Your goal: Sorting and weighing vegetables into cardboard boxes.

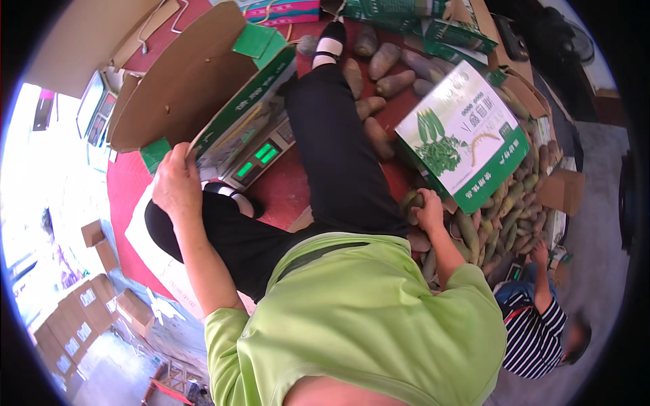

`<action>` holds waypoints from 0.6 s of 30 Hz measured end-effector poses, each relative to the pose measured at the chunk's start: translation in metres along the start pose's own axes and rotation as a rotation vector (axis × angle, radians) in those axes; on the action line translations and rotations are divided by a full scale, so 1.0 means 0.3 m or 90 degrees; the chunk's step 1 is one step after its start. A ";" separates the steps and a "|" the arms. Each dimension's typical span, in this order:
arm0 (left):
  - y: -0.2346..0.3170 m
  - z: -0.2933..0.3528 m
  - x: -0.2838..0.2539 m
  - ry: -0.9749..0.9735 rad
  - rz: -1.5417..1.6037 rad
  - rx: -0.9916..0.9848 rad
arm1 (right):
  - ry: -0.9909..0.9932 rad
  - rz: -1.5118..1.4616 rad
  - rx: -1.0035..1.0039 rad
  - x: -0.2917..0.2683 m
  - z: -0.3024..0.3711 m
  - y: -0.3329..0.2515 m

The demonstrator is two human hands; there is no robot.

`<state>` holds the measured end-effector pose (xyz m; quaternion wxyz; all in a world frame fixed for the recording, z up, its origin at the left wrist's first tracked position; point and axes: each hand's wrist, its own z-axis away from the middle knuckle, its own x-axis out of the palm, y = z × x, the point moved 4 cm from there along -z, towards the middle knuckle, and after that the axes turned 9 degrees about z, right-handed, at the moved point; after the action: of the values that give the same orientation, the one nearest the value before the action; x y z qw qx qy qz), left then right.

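An open cardboard box with a green and white printed side stands at the left, by a scale with lit green displays. My left hand is closed on the box's near corner, fingers over the rim. Beside my right thigh, my right hand grips a dark green root vegetable, partly hidden by the fingers. Just beyond that hand, a white and green printed carton lies on a heap of similar greenish-brown root vegetables.
Loose root vegetables lie on the red surface beside my outstretched leg. Green packages lie at the far right. Another person in a striped shirt reaches to the heap at the lower right. Cardboard boxes stand lower left.
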<state>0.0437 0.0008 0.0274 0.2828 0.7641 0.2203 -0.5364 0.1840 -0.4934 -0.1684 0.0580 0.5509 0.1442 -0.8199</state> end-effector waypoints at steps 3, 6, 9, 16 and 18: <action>0.000 -0.001 -0.011 -0.016 -0.011 -0.021 | 0.036 -0.065 -0.025 -0.111 -0.075 -0.035; -0.007 -0.005 -0.012 -0.019 -0.005 -0.030 | 0.161 -0.140 -0.089 -0.298 -0.139 -0.139; -0.009 -0.006 -0.013 -0.007 0.006 -0.016 | 0.237 -0.288 -0.159 -0.493 -0.219 -0.269; -0.013 -0.005 -0.007 -0.007 0.005 0.000 | 0.395 -0.621 -0.396 -0.903 -0.271 -0.745; -0.007 -0.005 -0.007 -0.008 0.005 0.004 | 0.346 -0.754 -0.437 -0.930 -0.303 -0.854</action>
<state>0.0427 0.0033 0.0295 0.2839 0.7625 0.2135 -0.5408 0.3071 -0.2400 0.1005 -0.2633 0.5156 0.6753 -0.4570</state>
